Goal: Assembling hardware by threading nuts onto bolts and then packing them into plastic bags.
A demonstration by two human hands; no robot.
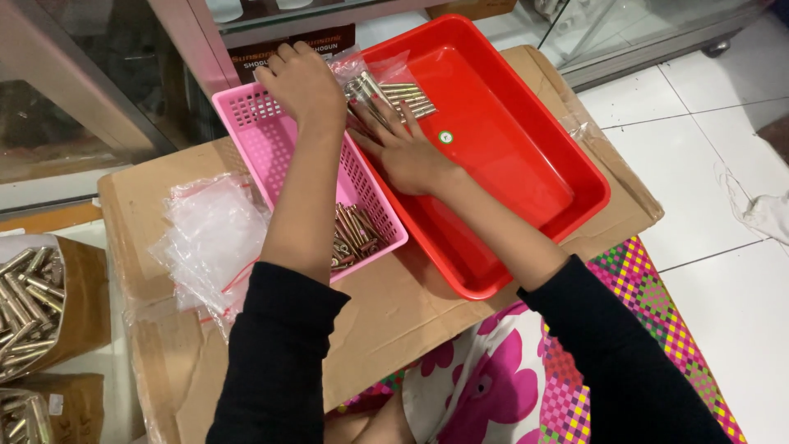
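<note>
While our right hand [407,152] is pressing its spread fingers [380,115] on the bagged metal pins [393,97] at the red tray's [526,164] 10 o'clock corner, our left hand [302,80], fingers curled together, is resting at the pink basket's [255,140] 12 o'clock rim.

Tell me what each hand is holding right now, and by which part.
The right hand lies flat on a clear bag of metal bolts in the red tray, pressing its near end. The left hand touches the bag's far corner; its grip is hidden.
</note>
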